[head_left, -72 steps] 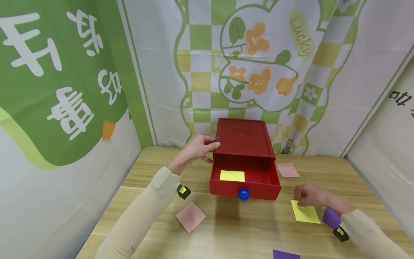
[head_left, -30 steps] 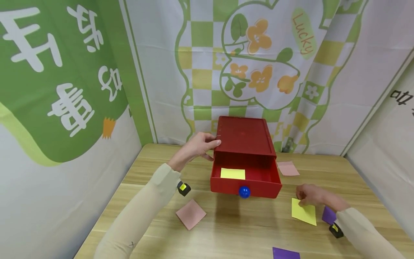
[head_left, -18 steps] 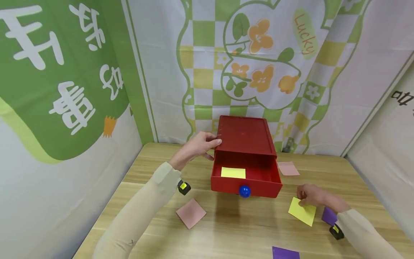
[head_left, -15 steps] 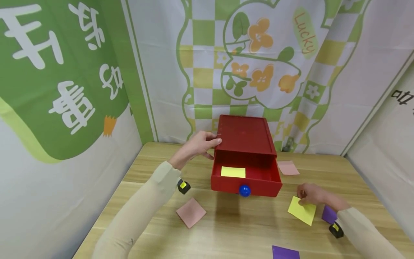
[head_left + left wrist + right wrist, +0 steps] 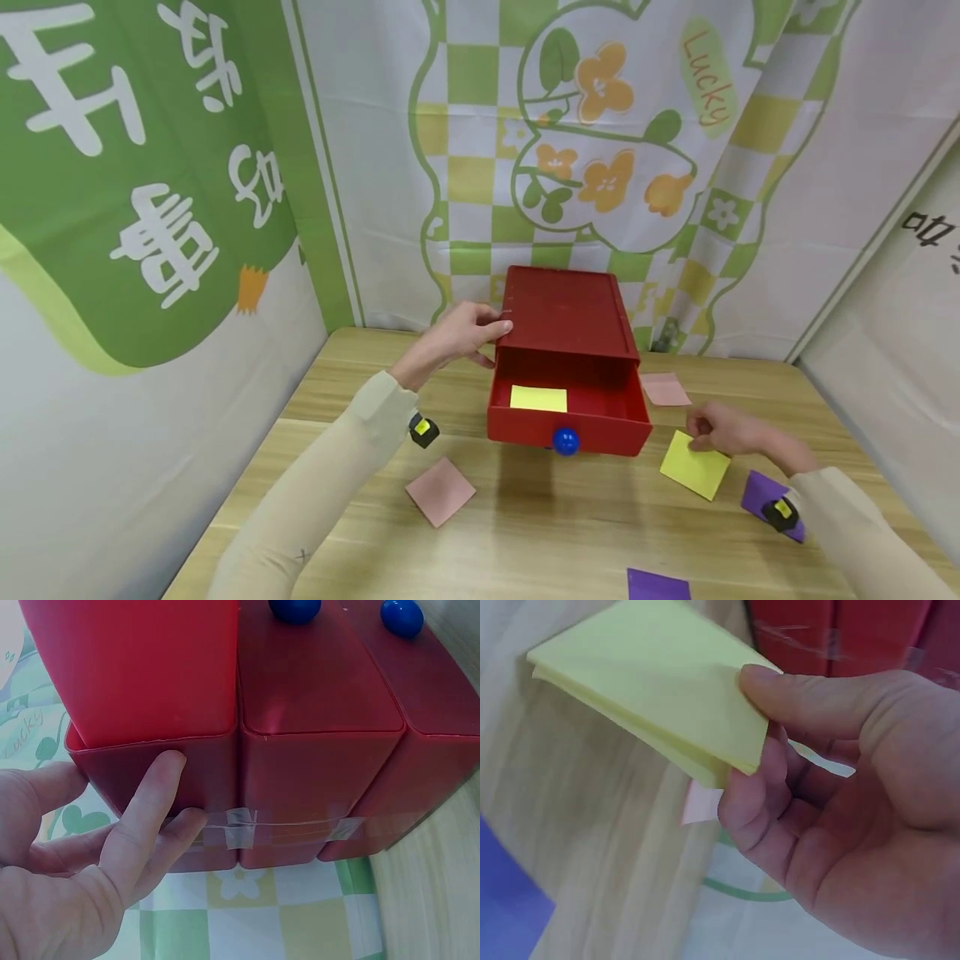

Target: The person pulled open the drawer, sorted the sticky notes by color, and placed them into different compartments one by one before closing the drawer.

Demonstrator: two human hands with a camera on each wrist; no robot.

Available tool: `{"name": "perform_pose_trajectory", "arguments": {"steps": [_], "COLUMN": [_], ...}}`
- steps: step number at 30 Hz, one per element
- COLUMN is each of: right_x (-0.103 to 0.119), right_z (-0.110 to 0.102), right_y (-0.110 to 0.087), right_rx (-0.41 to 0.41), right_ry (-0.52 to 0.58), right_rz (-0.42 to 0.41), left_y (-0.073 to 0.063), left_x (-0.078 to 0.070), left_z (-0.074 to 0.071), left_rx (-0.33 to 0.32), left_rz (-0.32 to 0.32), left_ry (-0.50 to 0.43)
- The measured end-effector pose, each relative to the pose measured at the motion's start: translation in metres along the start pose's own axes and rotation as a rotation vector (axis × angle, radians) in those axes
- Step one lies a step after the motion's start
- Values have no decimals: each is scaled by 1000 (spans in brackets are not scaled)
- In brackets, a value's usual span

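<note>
My left hand [image 5: 463,333] rests at the upper left edge of a dark red drawer cabinet [image 5: 566,308]. Its thumb lies over the top, and its fingers, fairly straight, touch the side in the left wrist view. The cabinet's top drawer [image 5: 517,427] is pulled out and has a blue round knob [image 5: 566,442]. A yellow sticky note [image 5: 538,398] lies inside it. Right of the drawer, my right hand [image 5: 726,428] pinches another yellow sticky note [image 5: 694,468] between thumb and fingers. In the right wrist view this note [image 5: 645,682] shows two layers, slightly apart at the edge.
Pink notes lie on the wooden table [image 5: 555,533], one [image 5: 440,492] at front left and one [image 5: 664,389] beside the cabinet. Purple notes lie at right [image 5: 759,490] and at the front edge [image 5: 657,586]. Printed cloth hangs behind. Clear tape [image 5: 240,829] binds the stacked drawer units.
My right hand, at first over the flat yellow note, now pinches it; the note has turned and moved up and slightly left. The left hand has stayed at the cabinet.
</note>
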State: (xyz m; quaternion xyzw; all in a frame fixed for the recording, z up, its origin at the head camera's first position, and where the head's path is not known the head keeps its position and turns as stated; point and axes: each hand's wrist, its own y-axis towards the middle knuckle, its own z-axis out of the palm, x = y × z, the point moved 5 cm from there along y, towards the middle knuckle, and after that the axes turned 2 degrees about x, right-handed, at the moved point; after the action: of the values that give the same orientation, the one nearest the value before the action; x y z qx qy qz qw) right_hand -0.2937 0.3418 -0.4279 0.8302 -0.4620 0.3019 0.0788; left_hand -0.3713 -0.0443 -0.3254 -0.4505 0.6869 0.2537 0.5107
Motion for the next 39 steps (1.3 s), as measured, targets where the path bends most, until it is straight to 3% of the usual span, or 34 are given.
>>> {"name": "perform_pose_trajectory", "arguments": {"steps": [4,9,21,29,39], "right_x": [15,37,81,103,118], "right_z": [-9,-30,-77,-88,-94], "right_y": [-3,-11,-33,-44,-50], "right_rx": [-10,-82,-310,-389,-411], "right_ry": [53,60,-184,-286,-299], "right_rz": [32,5,-10,-80,-102], "left_y": [0,-1,0,-2,-2], "left_x": [1,0,-2,1,1], "left_z": [0,0,-1,2,1], "left_rx": [-2,2,18,11,-2], "left_rz": [0,5,14,9,6], "left_ry": [0,-2,2,-8,-20]}}
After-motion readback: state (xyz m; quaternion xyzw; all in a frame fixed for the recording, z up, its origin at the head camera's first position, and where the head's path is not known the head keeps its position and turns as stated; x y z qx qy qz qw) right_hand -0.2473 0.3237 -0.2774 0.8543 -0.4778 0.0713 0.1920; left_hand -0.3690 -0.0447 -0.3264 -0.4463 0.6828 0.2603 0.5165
